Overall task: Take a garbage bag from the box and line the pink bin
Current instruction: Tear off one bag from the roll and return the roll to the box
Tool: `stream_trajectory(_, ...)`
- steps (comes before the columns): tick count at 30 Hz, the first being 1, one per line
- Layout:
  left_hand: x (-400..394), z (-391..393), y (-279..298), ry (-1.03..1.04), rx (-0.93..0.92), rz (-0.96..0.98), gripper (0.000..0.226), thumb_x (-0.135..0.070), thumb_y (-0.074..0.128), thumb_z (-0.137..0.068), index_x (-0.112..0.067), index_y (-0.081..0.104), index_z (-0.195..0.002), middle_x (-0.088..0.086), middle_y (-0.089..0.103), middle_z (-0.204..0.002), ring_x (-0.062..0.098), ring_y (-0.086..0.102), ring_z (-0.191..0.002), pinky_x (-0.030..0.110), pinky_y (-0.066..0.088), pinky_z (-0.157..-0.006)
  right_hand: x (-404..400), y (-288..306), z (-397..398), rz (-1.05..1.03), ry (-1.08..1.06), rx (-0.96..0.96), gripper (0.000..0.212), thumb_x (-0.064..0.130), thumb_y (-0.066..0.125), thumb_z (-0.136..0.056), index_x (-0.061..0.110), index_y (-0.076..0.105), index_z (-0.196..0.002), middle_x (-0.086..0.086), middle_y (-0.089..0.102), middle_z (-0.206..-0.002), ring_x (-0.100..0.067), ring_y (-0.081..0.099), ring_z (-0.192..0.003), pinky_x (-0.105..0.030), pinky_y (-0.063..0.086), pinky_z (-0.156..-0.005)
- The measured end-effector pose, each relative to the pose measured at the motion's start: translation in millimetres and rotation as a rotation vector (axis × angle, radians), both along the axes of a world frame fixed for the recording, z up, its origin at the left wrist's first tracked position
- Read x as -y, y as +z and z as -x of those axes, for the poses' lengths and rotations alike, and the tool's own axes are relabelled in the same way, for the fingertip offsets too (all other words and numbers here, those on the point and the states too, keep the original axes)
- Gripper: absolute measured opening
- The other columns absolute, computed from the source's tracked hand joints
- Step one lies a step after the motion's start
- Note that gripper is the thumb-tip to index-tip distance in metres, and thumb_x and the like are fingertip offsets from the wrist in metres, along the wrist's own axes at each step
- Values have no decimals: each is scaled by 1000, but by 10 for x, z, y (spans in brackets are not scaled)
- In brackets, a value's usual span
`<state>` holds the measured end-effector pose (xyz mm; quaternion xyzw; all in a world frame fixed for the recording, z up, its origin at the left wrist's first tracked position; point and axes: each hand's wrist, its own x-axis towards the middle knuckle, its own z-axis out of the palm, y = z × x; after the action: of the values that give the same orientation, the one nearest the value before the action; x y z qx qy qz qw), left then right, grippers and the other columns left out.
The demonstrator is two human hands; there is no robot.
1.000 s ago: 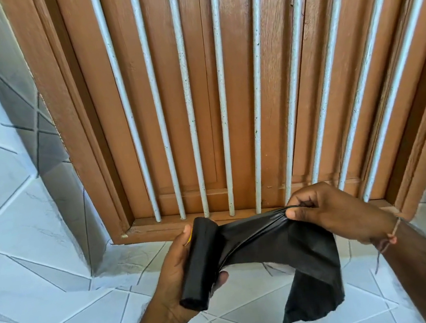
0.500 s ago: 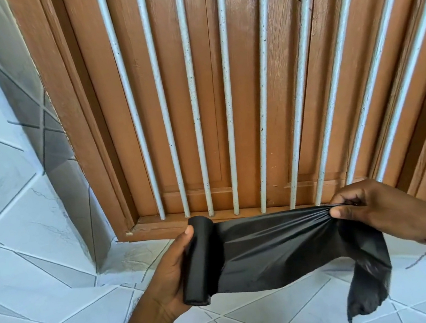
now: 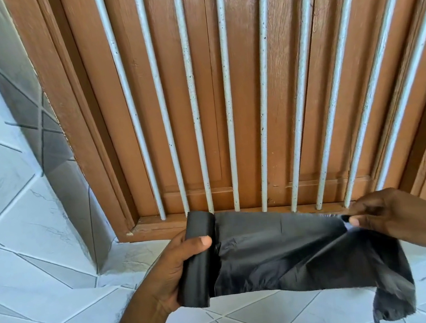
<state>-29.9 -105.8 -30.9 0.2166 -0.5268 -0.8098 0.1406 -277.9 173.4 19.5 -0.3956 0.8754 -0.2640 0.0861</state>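
Note:
My left hand (image 3: 172, 269) grips an upright roll of black garbage bags (image 3: 200, 268), thumb across its front. From the roll a flat black garbage bag (image 3: 286, 254) stretches to the right. My right hand (image 3: 392, 219) pinches the bag's upper edge between thumb and fingers. The bag's free end (image 3: 395, 300) hangs down below that hand. Neither the pink bin nor the box is in view.
A brown wooden door (image 3: 179, 98) with white vertical bars (image 3: 229, 105) rises straight ahead, its sill (image 3: 161, 226) just behind the roll. White tiled wall (image 3: 5, 175) stands to the left and tiled floor (image 3: 281, 320) lies below the hands.
My right hand has pulled the bag farther to the right, unrolling more of it and stretching it flat. My left thumb has shifted onto the front of the roll.

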Motion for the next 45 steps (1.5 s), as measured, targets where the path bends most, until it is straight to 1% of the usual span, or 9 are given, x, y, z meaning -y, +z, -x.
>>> stream_trajectory(4, -69, 45, 87, -117, -30, 79, 77, -22, 83, -44, -14, 60, -117, 15, 73, -98, 32, 71, -85, 46, 58, -75, 337, 58, -352, 274, 106, 77, 70, 85, 52, -59, 35, 69, -105, 21, 71, -106, 11, 61, -103, -22, 50, -92)
stream_trajectory(7, -157, 119, 150, -169, -25, 109, 77, -20, 85, -50, -14, 58, -123, 19, 68, -111, 37, 67, -97, 52, 54, -88, 734, 27, -733, 353, 377, 402, 74, 73, 60, -69, 26, 60, -126, 11, 66, -126, 3, 57, -118, -18, 47, -96)
stream_trajectory(9, -210, 165, 170, -180, -44, 126, 70, -19, 84, -54, -13, 61, -120, 21, 68, -112, 37, 67, -98, 51, 54, -88, 913, -58, -839, 352, 465, 434, 48, 50, 65, -82, 18, 65, -118, 6, 71, -114, -6, 63, -107, -22, 48, -91)
stream_trajectory(11, -225, 182, 177, -145, -37, 128, 67, -21, 83, -55, -14, 62, -118, 20, 69, -109, 35, 69, -96, 47, 56, -83, 1003, -80, -886, 392, 450, 416, 17, 28, 64, -90, 11, 67, -90, 10, 68, -76, -4, 59, -73, -20, 44, -68)
stream_trajectory(14, -208, 154, 160, -131, -13, 150, 72, -24, 83, -54, -15, 59, -121, 20, 69, -108, 35, 69, -95, 42, 56, -76, 1040, -81, -856, 405, 397, 370, 22, 16, 60, -93, 17, 58, -70, 16, 51, -52, 2, 42, -52, -13, 35, -53)
stream_trajectory(18, -206, 117, 151, -146, 27, 160, 62, -21, 78, -58, -13, 61, -118, 13, 73, -101, 28, 70, -92, 36, 55, -72, 1024, -71, -755, 304, 426, 253, 27, 20, 59, -93, 24, 56, -66, 15, 51, -56, 0, 42, -55, -17, 36, -56)
stream_trajectory(25, -286, 148, 194, -103, 74, 190, 48, -24, 80, -70, -14, 64, -114, 11, 73, -107, 30, 68, -103, 43, 53, -91, 1049, -100, -741, 273, 418, 194, 23, 28, 56, -95, 20, 64, -75, 11, 56, -68, 0, 50, -65, -16, 42, -63)
stream_trajectory(37, -489, 286, 244, 177, -4, 224, 16, -27, 69, -84, -18, 67, -98, 5, 77, -82, 20, 74, -75, 30, 58, -63, 1129, -310, -867, 481, 324, -52, 34, 28, 51, -97, 10, 57, -69, -10, 58, -66, -20, 51, -62, -26, 37, -57)
stream_trajectory(45, -585, 397, 248, 223, -91, 187, 8, -21, 69, -85, -16, 68, -91, 6, 75, -75, 18, 72, -66, 26, 56, -54, 1115, -322, -900, 563, 274, -116, 34, 29, 52, -96, 23, 52, -63, 9, 48, -57, -4, 44, -56, -26, 38, -55)
